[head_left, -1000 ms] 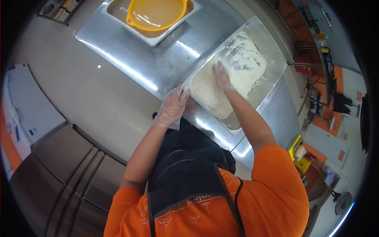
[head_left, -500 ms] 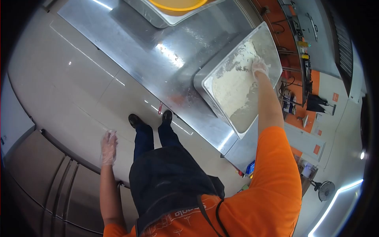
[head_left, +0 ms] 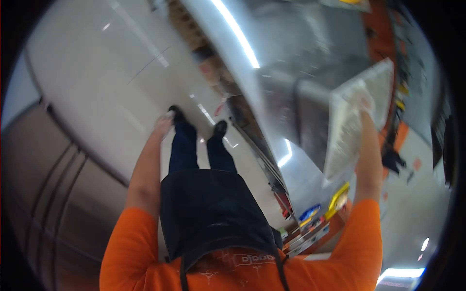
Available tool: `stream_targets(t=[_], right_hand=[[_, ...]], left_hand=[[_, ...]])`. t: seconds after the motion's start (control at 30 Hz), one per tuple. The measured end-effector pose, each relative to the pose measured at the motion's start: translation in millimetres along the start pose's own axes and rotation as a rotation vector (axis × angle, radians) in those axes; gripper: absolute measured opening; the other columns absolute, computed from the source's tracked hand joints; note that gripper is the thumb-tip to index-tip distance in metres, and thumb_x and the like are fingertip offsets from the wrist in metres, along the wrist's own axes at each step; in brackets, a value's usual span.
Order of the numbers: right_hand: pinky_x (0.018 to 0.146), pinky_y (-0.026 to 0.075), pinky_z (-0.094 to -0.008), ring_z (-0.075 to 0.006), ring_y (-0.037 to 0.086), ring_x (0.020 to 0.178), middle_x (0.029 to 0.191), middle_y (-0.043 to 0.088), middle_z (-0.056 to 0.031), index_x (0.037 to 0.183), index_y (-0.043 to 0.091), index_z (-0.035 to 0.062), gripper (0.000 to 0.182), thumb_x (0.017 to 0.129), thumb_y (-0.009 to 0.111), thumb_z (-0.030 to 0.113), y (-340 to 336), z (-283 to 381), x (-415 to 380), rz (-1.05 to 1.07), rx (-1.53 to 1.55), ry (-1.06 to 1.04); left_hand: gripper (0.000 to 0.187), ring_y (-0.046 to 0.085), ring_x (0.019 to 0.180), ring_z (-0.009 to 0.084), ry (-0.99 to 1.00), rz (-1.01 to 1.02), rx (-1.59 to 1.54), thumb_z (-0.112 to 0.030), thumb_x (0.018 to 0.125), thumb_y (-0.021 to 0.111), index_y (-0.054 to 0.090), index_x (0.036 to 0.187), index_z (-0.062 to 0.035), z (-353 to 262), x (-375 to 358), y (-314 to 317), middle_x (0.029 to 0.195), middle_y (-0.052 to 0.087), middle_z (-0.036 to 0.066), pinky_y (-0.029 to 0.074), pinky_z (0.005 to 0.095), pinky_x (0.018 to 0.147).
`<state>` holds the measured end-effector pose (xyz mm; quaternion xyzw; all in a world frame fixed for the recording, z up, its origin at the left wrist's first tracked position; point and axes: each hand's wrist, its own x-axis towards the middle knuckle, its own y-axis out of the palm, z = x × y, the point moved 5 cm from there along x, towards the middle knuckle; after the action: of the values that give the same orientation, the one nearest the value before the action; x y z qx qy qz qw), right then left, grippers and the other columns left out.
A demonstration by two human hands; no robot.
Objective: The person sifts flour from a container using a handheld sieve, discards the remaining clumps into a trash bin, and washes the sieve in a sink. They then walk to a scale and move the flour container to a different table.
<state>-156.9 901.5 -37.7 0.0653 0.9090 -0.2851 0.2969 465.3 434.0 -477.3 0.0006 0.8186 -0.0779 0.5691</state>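
Note:
My right hand [head_left: 364, 103], in a clear plastic glove, reaches into a metal pan [head_left: 389, 68] on the steel table. White powder [head_left: 345, 121] that looks like flour lies in the pan, and motion blur smears both powder and fingers. Whether those fingers grip anything does not show. My left hand [head_left: 164, 125] hangs low over the floor in front of my legs, near one black shoe [head_left: 175, 114]. It touches no table or container, and its fingers are too blurred to read.
The steel table [head_left: 298, 169] runs along my right side, with boxes [head_left: 191, 31] on a shelf beneath it. Yellow [head_left: 337, 201] and blue [head_left: 309, 212] packages are at its near end. Steel cabinet doors [head_left: 58, 194] stand at my left.
The view has swung, so the pan and table appear farther right. My left hand has moved inward, closer to my legs. My right hand is still at the pan.

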Motion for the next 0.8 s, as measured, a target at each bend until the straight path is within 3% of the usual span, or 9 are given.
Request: stream_targets(t=[0.03,0.07,0.17,0.27,0.4,0.5,0.67,0.73,0.8], right_hand=[[0.108,0.04,-0.0422,-0.0348,0.053,0.125,0.136,0.055,-0.0197,0.127,0.059,0.0032,0.045,0.097,0.04,0.031,-0.6,2.3,9.5,-0.036,-0.006,0.025],[0.108,0.039,-0.0421,-0.0347,0.052,0.126,0.136,0.055,-0.0197,0.127,0.058,0.0032,0.045,0.097,0.04,0.031,0.5,8.7,7.5,-0.054,-0.003,0.033],[0.109,0.038,-0.042,-0.0344,0.051,0.127,0.138,0.053,-0.0196,0.13,0.056,0.0032,0.045,0.098,0.039,0.03,12.0,35.8,-50.1,-0.04,0.061,0.017],[0.11,0.036,-0.0418,-0.0341,0.049,0.129,0.139,0.052,-0.0195,0.132,0.054,0.0032,0.045,0.099,0.037,0.03,12.0,55.9,-111.1,-0.023,0.148,-0.003],[0.112,0.035,-0.0416,-0.0337,0.047,0.131,0.141,0.05,-0.0194,0.135,0.051,0.0032,0.046,0.1,0.036,0.029,13.0,60.9,-172.0,0.006,0.227,-0.015],[0.113,0.033,-0.0414,-0.0334,0.046,0.132,0.143,0.049,-0.0194,0.137,0.048,0.0031,0.046,0.101,0.035,0.028,7.6,64.8,-192.4,0.007,0.244,-0.015],[0.114,0.031,-0.0411,-0.0329,0.043,0.135,0.145,0.046,-0.0193,0.14,0.044,0.0031,0.047,0.102,0.033,0.027,-7.0,71.3,-191.7,-0.007,0.247,-0.007],[0.115,0.03,-0.041,-0.0327,0.042,0.136,0.146,0.045,-0.0192,0.142,0.043,0.0031,0.047,0.102,0.032,0.027,-13.7,74.3,-185.6,-0.017,0.242,-0.008],[0.116,0.029,-0.0409,-0.0325,0.041,0.137,0.147,0.044,-0.0192,0.143,0.041,0.0031,0.048,0.103,0.032,0.026,-17.2,78.0,-179.3,-0.02,0.24,-0.008]], left_hand=[[0.041,0.051,0.125,0.0398,0.351,-0.141,0.543,-0.027,0.102,0.037,0.056,0.128,-0.0019,-9.8,27.3,16.7,0.129,0.057,0.026,0.039,0.0474,0.107],[0.048,0.051,0.126,0.0384,0.578,-0.28,0.581,-0.036,0.103,0.035,0.054,0.131,-0.0026,-27.5,26.7,25.6,0.133,0.055,0.025,0.039,0.0455,0.108],[0.052,0.047,0.132,0.0387,0.208,0.004,0.338,-0.042,0.105,0.028,0.043,0.145,-0.0119,-79.1,51.8,55.8,0.146,0.046,0.021,0.037,0.0454,0.11],[0.055,0.05,0.128,0.0407,0.506,0.046,0.308,-0.046,0.104,0.029,0.045,0.144,-0.0107,-120.8,65.0,104.7,0.14,0.051,0.023,0.038,0.0455,0.109],[0.042,0.059,0.117,0.0362,0.359,0.171,0.278,-0.029,0.105,0.032,0.046,0.142,-0.0151,-167.0,74.1,165.8,0.127,0.06,0.022,0.047,0.0458,0.097],[0.037,0.064,0.106,0.0355,0.738,-0.031,0.652,-0.028,0.105,0.032,0.05,0.136,-0.0169,-197.4,81.4,209.3,0.118,0.063,0.017,0.051,0.0449,0.087],[0.042,0.066,0.092,0.0374,0.161,0.058,-0.348,-0.043,0.104,0.041,0.064,0.107,-0.0083,-205.5,86.2,206.9,0.093,0.067,0.019,0.049,0.0465,0.079],[0.043,0.067,0.088,0.0355,0.214,-0.026,-0.346,-0.041,0.104,0.042,0.066,0.104,-0.0047,-201.5,85.0,200.2,0.086,0.068,0.02,0.047,0.0481,0.077],[0.035,0.064,0.091,0.0308,0.297,-0.013,-0.24,-0.031,0.103,0.043,0.062,0.115,-0.005,-181.9,98.9,205.4,0.108,0.067,0.018,0.049,0.0432,0.08]])
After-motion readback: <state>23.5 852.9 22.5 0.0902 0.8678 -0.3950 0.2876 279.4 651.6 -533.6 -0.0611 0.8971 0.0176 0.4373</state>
